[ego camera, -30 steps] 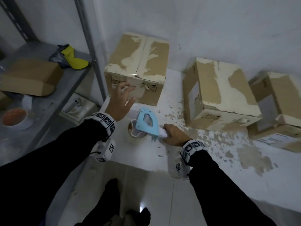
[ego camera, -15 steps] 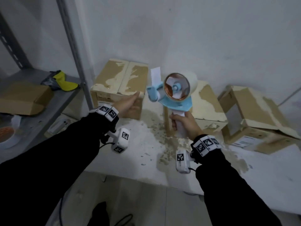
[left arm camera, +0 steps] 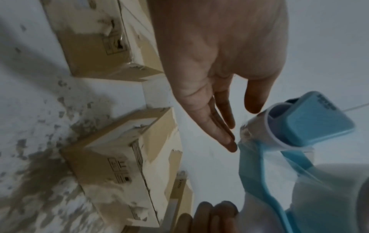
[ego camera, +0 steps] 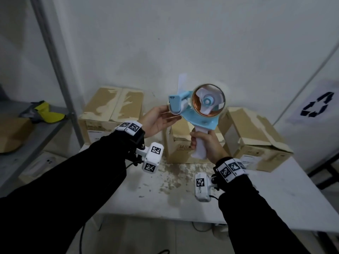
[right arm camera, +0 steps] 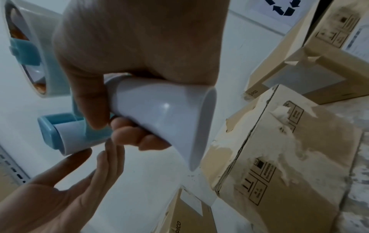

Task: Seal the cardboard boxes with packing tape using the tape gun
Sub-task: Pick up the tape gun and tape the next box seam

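Mid-frame, above the table's (ego camera: 275, 198) bare front edge, right hand (ego camera: 209, 143) grips the tape gun (ego camera: 200, 107); left hand (ego camera: 156, 120), fingers straight, touches its roller.

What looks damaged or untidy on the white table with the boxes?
The three brown cardboard boxes have their outer paper torn off in pale patches, and brown scraps litter the white table before them.

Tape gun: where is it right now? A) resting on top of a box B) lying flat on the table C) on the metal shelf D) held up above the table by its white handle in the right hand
D: the right hand grips the white handle of the tape gun, raised clear of the table, with the left hand open at its roller end.
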